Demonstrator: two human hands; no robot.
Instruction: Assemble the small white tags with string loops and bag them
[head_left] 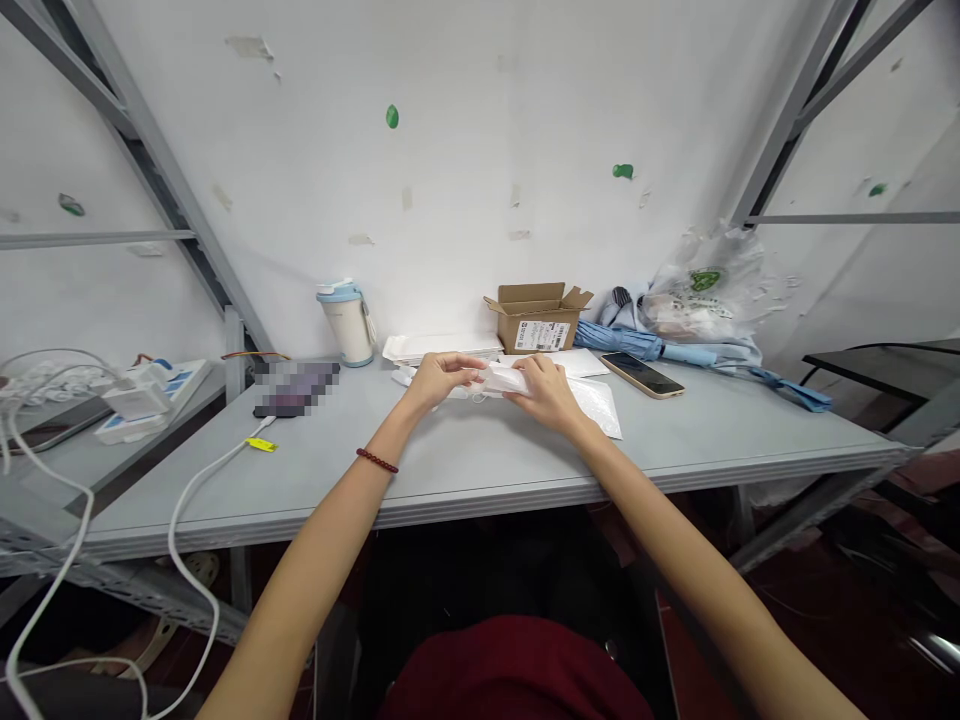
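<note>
Above the middle of the grey table, my right hand [546,390] grips a white, partly see-through wrapper [504,380] with its fingers over the top and the thumb below. From the other side, my left hand [441,380] is closed in a pinch at the wrapper's left end. What the wrapper contains, if anything, cannot be made out. Beside and partly behind my right hand lies a white bubble-wrap sleeve [598,404]. Small white pieces lie under and beside my left hand, too hidden to name.
Behind my hands stand an opened cardboard box [534,330] and a flat white box [439,347]. A phone [642,374], a folded blue umbrella [622,340] and a plastic bag [709,290] are right; a tumbler [347,325] and white cable [196,490] are left.
</note>
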